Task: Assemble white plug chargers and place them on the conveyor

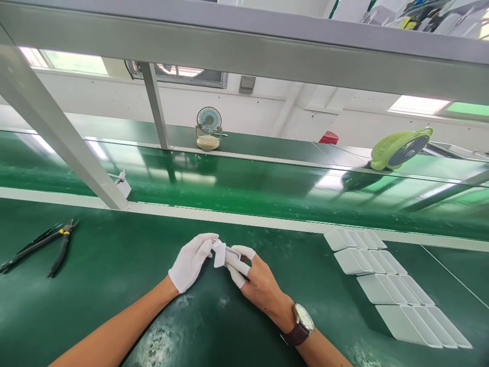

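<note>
My left hand point(192, 263), in a white glove, pinches the edge of a small white plastic piece point(219, 254) above the green bench. From the other side, my right hand point(260, 283), with white covers on its fingers, closes around a pale oblong part point(233, 253) that meets the white piece. Whether the two are joined I cannot tell, because the fingers hide much of them. A watch point(304, 317) sits on my right wrist. Rows of thin white plastic pieces point(397, 318) lie overlapping to the right of my hands.
Black-handled pliers point(65, 235) lie open at the left. A pale rail point(229, 215) separates the bench from a glossy green strip. Beyond stand a small fan point(209, 122) and a lime-green fan point(399, 149). A slanting metal post point(72, 132) rises at the left.
</note>
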`<state>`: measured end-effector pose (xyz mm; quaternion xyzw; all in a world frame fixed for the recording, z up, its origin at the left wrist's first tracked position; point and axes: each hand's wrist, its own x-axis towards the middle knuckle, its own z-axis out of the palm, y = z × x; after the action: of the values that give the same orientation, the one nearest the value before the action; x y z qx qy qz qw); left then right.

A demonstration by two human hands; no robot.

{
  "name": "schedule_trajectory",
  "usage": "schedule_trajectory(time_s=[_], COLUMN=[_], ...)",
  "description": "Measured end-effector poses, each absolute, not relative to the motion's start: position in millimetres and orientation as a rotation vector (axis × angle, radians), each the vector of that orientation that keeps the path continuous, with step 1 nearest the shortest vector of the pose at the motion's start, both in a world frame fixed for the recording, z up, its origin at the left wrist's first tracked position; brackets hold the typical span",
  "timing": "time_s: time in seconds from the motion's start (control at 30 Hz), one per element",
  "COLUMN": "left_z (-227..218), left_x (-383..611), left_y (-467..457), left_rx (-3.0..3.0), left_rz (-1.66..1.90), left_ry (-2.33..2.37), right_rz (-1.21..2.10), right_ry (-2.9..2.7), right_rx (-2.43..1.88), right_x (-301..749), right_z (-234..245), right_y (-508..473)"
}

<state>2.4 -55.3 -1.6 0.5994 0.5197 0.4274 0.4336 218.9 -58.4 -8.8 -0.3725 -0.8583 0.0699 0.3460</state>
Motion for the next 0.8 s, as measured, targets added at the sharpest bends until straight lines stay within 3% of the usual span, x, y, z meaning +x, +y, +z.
schedule_trajectory(time_s=[0.13,0.3,0.63,0.8], left_z=[-2.6,-2.6,-3.6,-9.7], left_x=[3.6,5.1,11.1,23.2], left_y=[-55.8,-55.2,-54.6,-58.4], left_rx=[1.443,1.432,1.568,1.744], left_rz=[1.154,1.151,0.96,0.97], left_ry=[1.216,1.222,1.311,1.349], right_rz=[0.156,0.26,0.373,0.933], right_ry=[-2.056,-2.229,-2.136,-1.715], right_rx=[-0.985,-0.999,-1.04,-1.009], right_x=[222.7,220.5,217.7,213.4], right_z=[-5.4,-12.8,-11.3,-14.1], right_y=[-54.2,-52.8,-53.5,-50.5])
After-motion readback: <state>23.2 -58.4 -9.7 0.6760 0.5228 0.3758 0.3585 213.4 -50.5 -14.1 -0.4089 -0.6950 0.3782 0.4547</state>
